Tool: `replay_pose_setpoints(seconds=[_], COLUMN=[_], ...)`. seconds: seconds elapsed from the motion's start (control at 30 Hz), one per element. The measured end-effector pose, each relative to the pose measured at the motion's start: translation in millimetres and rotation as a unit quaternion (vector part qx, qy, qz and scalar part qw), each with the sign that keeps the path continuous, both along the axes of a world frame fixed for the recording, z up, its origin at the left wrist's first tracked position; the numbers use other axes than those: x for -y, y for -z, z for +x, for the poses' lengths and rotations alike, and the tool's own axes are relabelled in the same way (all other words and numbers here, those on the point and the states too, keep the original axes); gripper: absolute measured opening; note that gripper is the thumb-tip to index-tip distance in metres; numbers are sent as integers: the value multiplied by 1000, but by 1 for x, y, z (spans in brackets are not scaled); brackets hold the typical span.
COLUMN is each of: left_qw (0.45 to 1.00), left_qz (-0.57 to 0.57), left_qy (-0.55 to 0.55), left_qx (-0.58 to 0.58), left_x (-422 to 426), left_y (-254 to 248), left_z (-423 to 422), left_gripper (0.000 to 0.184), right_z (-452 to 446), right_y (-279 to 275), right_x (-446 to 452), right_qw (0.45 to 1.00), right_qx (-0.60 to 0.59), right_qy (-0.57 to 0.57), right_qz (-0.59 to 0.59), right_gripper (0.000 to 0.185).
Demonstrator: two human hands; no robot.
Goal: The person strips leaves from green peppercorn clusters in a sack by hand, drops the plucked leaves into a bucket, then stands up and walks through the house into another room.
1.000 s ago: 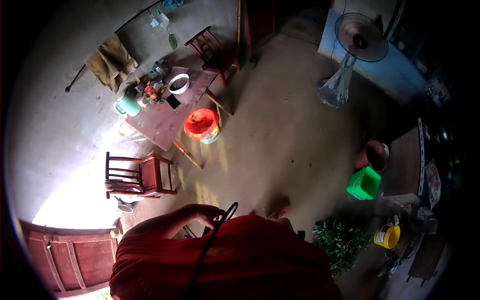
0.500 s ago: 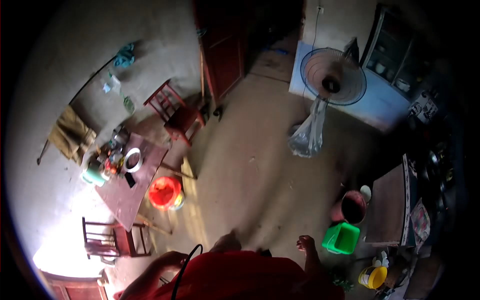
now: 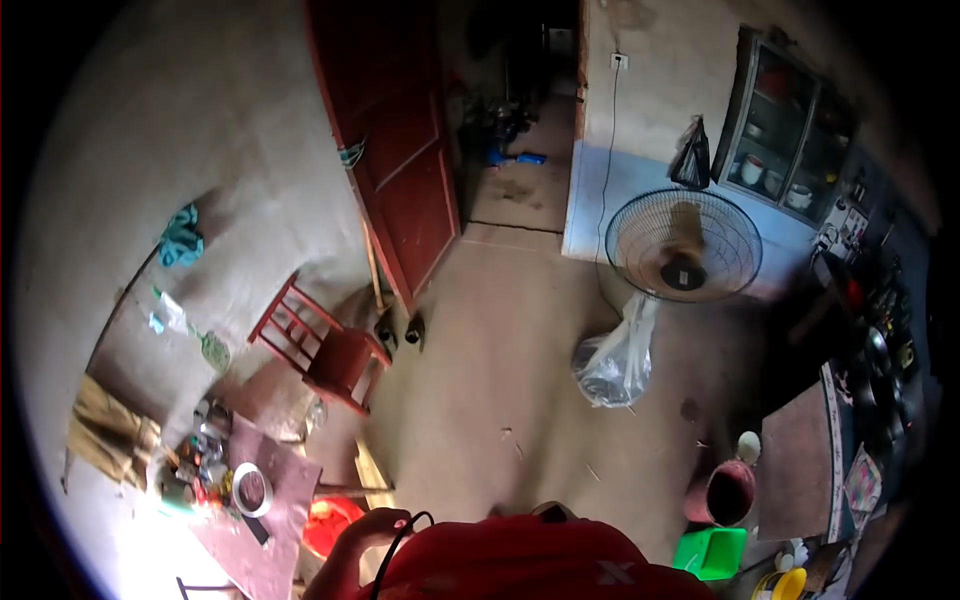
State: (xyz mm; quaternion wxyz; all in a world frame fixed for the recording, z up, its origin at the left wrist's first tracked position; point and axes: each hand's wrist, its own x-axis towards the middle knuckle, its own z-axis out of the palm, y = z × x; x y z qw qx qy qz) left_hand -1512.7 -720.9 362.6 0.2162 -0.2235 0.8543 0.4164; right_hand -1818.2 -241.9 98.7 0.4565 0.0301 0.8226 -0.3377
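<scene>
My left hand hangs beside the red shirt at the bottom of the view, close to a black cable that curves over the shirt. Its fingers are small and partly hidden, so their closure is unclear. Beyond that arm stands a bucket with a red bag lining, partly covered by my forearm. My right hand is out of view. A shoe tip shows beyond the shirt.
A standing fan has a clear plastic bag below it. On the left are a red chair and a cluttered table. At right stand a pink bucket and a green bin. A red door stands open ahead.
The view has tilted up, so the room's things sit lower and more of the doorway shows. My right hand has left the view; my left hand has come nearer the red-lined bucket in view.
</scene>
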Motion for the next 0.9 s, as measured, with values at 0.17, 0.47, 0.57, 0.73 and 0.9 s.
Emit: replay_pose_setpoints(seconds=[0.17,0.47,0.57,0.73,0.9], left_qw=[999,989,950,855,873], left_qz=[-41,-36,189,306,279], left_qy=[-10,-144,-248,-406,-387], left_qx=[-8,-14,31,104,100], left_x=[88,228,298,347,453], left_y=[-3,55,147,167,203], left_z=[-129,-245,-209,-232,-330], left_gripper=[27,25,21,20,19], right_z=[-69,-261,-328,-397,-458], right_y=[19,19,13,-85,129], right_x=[74,255,338,481,479], right_qw=[999,977,950,974,810], right_qx=[6,-46,-166,87,-344], right_qy=[5,-192,-31,67,-471], right_qz=[31,77,-264,-199,-62], right_gripper=[11,21,17,19,17])
